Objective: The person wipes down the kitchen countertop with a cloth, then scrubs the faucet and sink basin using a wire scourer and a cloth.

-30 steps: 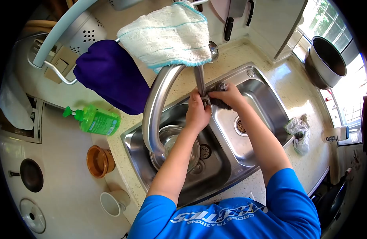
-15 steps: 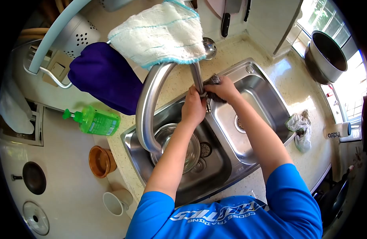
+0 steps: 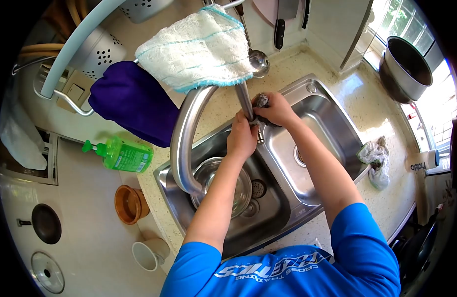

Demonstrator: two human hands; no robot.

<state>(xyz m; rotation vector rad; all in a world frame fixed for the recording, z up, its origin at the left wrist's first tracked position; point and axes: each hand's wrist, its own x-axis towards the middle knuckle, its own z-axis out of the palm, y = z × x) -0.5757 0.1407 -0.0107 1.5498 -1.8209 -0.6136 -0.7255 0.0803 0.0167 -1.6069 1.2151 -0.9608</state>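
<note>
My right hand (image 3: 279,110) grips a crumpled dark grey rag (image 3: 262,101) at the far side of the sink, against the lower stem of the steel faucet (image 3: 244,101). On the stem's other side, my left hand (image 3: 242,137) is closed close to the faucet's base. A strip of the rag reaches its fingertips, though the fingers partly hide what they hold. The faucet's curved spout (image 3: 181,148) arches over the left basin, where a clear glass bowl (image 3: 244,190) sits partly behind my left forearm. The right basin (image 3: 293,171) shows its drain.
A white cloth (image 3: 196,49) and a purple cloth (image 3: 132,101) hang in front of the faucet. A green pump bottle (image 3: 128,154) stands left of the sink. A crumpled cloth (image 3: 376,161) lies on the right counter; stacked pots (image 3: 404,72) stand by the window.
The right hand and the rag have shifted slightly against the faucet stem. My left hand stays by the base. The whole view has moved a little.
</note>
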